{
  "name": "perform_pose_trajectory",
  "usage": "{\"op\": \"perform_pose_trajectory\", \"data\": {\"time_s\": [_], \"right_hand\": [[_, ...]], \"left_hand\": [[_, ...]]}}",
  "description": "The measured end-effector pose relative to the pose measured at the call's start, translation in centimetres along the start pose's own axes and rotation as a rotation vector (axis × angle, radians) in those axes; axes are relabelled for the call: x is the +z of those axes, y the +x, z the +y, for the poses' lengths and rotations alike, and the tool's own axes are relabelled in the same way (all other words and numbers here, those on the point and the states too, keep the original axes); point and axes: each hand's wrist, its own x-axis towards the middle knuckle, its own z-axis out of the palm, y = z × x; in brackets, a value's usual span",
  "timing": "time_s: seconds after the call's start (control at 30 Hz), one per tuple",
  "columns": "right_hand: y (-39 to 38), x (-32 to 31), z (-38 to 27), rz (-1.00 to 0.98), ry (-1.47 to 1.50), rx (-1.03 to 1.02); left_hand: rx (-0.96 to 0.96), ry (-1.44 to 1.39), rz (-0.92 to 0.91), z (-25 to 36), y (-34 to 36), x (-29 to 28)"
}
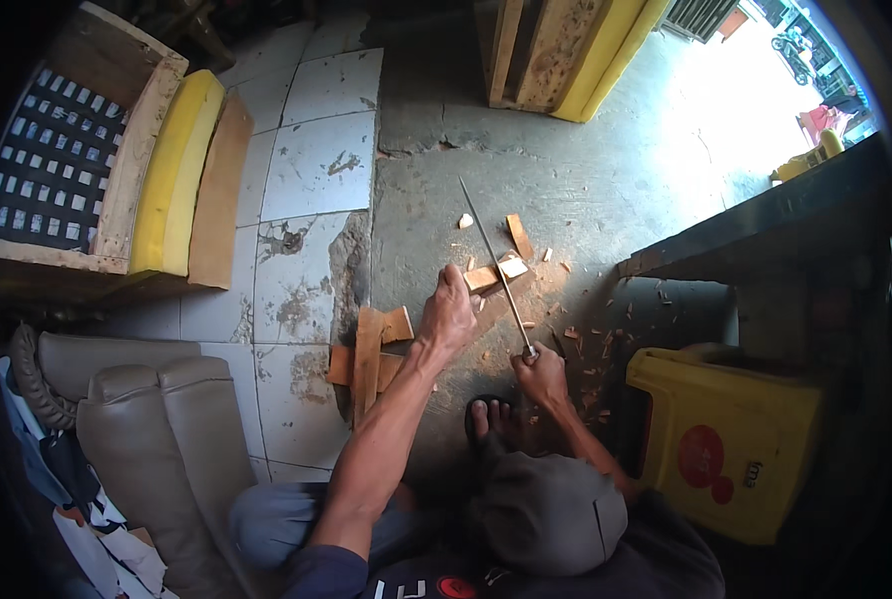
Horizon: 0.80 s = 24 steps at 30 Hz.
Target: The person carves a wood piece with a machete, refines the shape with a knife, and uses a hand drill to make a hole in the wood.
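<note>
My left hand (448, 311) is closed on the near end of a short wood block (482, 279), which rests low over the floor on another piece of wood. Closed around the handle of a long, thin saw (486, 236) is my right hand (541, 376). The blade appears almost edge-on, pointing away and slightly left, and crosses the block near its pale right end (513, 267). Its teeth are too fine to make out. A loose wood offcut (518, 236) lies just beyond the block, with sawdust (544, 293) and chips scattered around to the right.
Wood strips (368, 354) lie left of my foot (486, 414). At the right stand a yellow plastic stool (656, 439) and a dark bench (766, 215). Brown cushions (156, 429) and a frame with yellow foam (178, 170) are on the left; another foam-edged frame (566, 60) stands ahead.
</note>
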Motion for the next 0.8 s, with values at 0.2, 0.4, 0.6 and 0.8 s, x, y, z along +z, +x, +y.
{"op": "perform_pose_trajectory", "data": {"time_s": [0.2,0.4,0.6,0.8], "right_hand": [[-3.4,-11.4,-7.8,-0.019,0.526,-0.148],[-1.8,-4.4,-2.1,0.068,0.029,-0.036],[-1.6,-7.1,-4.7,-0.230,0.301,0.192],[-2.2,-6.6,-3.2,0.305,0.795,-0.446]], "left_hand": [[0.119,0.071,0.009,-0.3,0.8,0.0],[0.065,0.034,-0.038,0.9,0.9,0.0],[0.023,0.025,-0.133,1.6,0.9,-1.5],[0.041,0.017,-0.148,0.7,1.1,-0.3]]}}
